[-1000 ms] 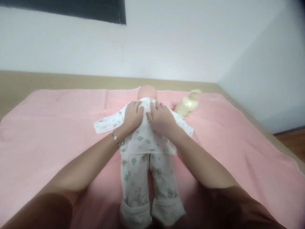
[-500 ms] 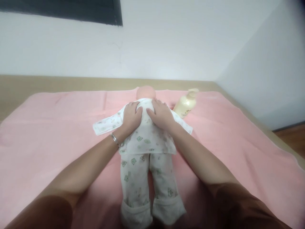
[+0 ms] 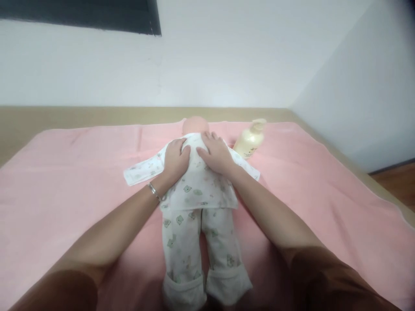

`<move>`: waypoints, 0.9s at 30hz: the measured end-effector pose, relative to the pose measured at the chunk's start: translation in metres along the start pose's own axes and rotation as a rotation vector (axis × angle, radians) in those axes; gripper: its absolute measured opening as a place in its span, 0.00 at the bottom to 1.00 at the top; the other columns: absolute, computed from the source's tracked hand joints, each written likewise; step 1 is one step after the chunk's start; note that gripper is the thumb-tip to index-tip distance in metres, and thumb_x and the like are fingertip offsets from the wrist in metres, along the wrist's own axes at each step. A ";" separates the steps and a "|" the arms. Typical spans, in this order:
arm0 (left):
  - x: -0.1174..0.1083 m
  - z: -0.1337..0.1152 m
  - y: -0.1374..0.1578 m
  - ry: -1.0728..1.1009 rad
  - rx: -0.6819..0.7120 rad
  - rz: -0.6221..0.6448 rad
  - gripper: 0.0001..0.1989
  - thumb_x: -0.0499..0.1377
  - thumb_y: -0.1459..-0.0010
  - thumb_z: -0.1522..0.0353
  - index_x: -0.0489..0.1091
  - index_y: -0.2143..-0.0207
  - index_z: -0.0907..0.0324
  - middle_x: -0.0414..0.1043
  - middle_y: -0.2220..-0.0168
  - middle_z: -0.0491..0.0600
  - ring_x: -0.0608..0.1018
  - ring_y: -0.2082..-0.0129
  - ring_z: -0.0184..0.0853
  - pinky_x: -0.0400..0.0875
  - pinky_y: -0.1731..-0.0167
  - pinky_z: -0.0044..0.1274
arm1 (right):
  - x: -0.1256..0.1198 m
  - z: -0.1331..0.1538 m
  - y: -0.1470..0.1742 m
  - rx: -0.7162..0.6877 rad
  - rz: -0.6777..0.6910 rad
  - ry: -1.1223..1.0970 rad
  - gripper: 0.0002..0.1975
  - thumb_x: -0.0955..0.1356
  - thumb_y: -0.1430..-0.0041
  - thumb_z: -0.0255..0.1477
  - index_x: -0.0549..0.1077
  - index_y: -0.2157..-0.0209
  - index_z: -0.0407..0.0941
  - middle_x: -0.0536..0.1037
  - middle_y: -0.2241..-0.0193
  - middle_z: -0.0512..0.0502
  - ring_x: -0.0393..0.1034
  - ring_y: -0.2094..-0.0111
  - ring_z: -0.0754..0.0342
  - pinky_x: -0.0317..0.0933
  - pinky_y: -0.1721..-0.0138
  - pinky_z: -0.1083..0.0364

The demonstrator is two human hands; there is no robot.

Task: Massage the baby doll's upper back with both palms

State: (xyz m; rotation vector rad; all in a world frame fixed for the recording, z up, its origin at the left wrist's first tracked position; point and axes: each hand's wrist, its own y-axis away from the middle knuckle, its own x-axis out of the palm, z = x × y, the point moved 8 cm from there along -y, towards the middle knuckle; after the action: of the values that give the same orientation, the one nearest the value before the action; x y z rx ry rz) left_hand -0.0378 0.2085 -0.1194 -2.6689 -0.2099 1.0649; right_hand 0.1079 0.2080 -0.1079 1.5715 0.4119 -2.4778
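A baby doll (image 3: 197, 190) in a white printed top and trousers lies stretched out, its bald head (image 3: 196, 124) at the far end and its rolled trouser cuffs toward me. On the left side of its upper body rests my left hand (image 3: 177, 162), flat, with the thumb apart from the fingers. My right hand (image 3: 216, 153) lies flat on the right side, fingers spread near the shoulder. Neither hand grips anything. The doll's sleeves reach out to both sides, and its face is not visible. A bracelet (image 3: 154, 191) circles my left wrist.
A pale yellow pump bottle (image 3: 250, 140) stands just beyond the doll's right sleeve. Under everything spreads a pink blanket (image 3: 81, 190) on a tan surface (image 3: 97, 114). White walls (image 3: 227, 56) rise behind and at the right; a dark panel (image 3: 81, 15) is at upper left.
The whole view has shifted slightly, so the scene sits a little further left. Both hands keep nearly the same places on the doll.
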 end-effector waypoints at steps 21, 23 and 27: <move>-0.001 -0.002 0.000 0.012 0.027 -0.012 0.23 0.48 0.39 0.66 0.74 0.47 0.61 0.76 0.44 0.55 0.74 0.41 0.44 0.66 0.34 0.39 | -0.006 0.007 -0.002 -0.053 0.039 0.011 0.36 0.59 0.30 0.42 0.53 0.28 0.37 0.47 0.25 0.37 0.45 0.25 0.38 0.43 0.26 0.36; -0.002 -0.003 0.000 0.008 0.025 -0.008 0.23 0.48 0.39 0.66 0.74 0.47 0.61 0.76 0.44 0.55 0.74 0.41 0.44 0.66 0.34 0.39 | -0.008 0.006 -0.001 -0.020 0.028 0.007 0.36 0.58 0.30 0.42 0.52 0.28 0.37 0.49 0.26 0.36 0.49 0.26 0.38 0.47 0.27 0.37; -0.002 -0.004 0.001 0.014 0.023 -0.008 0.23 0.48 0.39 0.65 0.74 0.47 0.61 0.76 0.44 0.55 0.74 0.41 0.44 0.66 0.34 0.39 | -0.011 0.012 0.009 0.044 -0.003 0.019 0.30 0.57 0.30 0.42 0.62 0.35 0.37 0.69 0.36 0.32 0.64 0.35 0.38 0.58 0.34 0.40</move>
State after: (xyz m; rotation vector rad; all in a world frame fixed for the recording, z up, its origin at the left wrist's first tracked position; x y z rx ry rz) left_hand -0.0364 0.2067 -0.1149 -2.6524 -0.2037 1.0399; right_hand 0.1052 0.1961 -0.0944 1.6127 0.3657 -2.4927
